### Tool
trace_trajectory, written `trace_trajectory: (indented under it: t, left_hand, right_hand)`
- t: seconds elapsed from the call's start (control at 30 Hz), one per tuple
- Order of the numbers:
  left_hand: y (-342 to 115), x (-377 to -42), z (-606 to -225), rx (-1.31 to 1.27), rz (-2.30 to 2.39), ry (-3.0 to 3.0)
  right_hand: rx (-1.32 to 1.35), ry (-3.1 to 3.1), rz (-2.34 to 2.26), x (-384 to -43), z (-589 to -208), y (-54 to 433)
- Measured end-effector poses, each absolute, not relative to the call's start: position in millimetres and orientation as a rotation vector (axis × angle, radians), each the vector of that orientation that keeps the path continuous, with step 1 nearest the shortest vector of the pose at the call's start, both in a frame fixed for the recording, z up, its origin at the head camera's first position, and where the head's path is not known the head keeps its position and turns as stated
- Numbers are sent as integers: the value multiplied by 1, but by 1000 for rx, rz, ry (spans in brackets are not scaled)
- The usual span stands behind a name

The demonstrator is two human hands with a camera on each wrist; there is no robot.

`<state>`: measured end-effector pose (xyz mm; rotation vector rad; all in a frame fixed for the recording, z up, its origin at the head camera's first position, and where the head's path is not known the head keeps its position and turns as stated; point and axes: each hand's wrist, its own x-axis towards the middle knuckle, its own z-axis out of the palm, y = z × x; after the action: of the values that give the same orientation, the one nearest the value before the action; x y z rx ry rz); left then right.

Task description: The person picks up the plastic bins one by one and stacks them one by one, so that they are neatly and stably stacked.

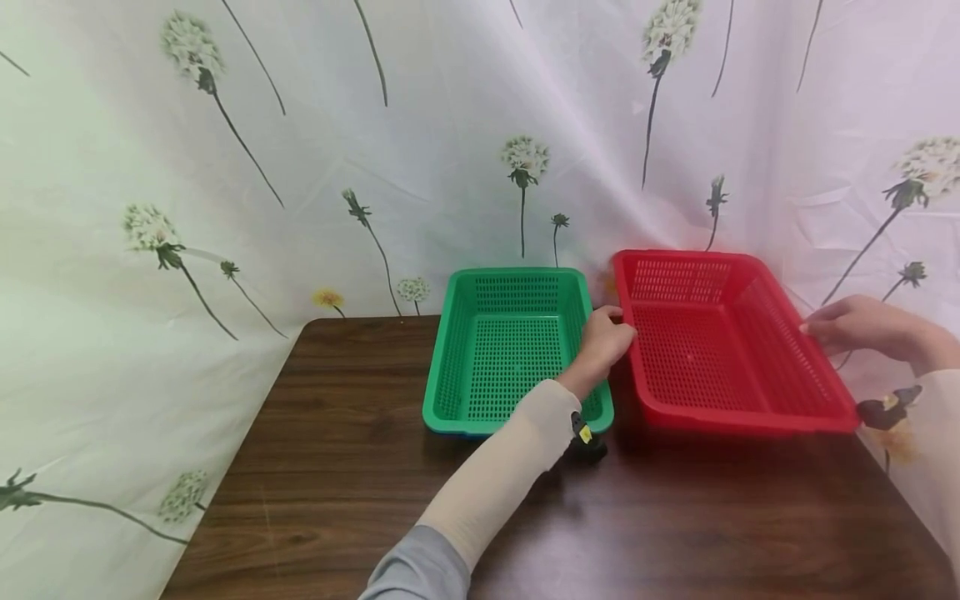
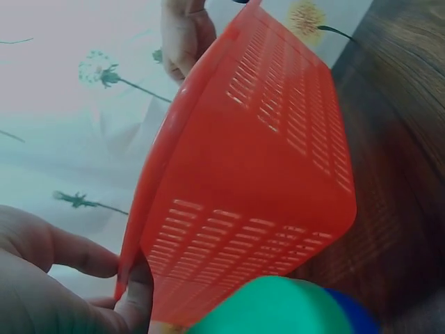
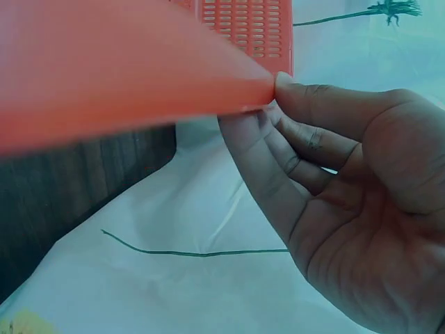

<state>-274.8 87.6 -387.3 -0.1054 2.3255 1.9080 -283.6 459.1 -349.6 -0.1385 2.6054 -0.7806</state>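
A red plastic basket (image 1: pixel 690 354) with slotted walls is held between both hands at the right of the table, its right side higher than its left in the head view. My left hand (image 1: pixel 606 337) pinches its left rim, thumb and fingers on either side, as the left wrist view shows. On the opposite rim, my right hand (image 3: pixel 368 181) grips the edge between thumb and fingers. Inside the red basket only its bare slotted floor shows. Close beside my left hand stands a green basket (image 1: pixel 517 367), its right rim partly covered by that hand and forearm.
Under the green basket a strip of blue (image 2: pixel 351 309) shows. The dark wooden table (image 1: pixel 322 467) reaches back to a white flower-printed cloth (image 1: pixel 420 167) hanging behind and at both sides. The right forearm extends past the table's right edge.
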Motion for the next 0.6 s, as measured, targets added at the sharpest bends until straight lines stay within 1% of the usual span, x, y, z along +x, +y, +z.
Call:
trace_trajectory:
  t: [0.3,0.6]
  left_hand:
    - [75,-277,-373,-73,2075,2213]
    - [51,-280,-357,-44,2108,2125]
  right_hand:
    - [-135,2639,-875,-280,-342,453]
    - [-95,2669,-968,-281,-331,442]
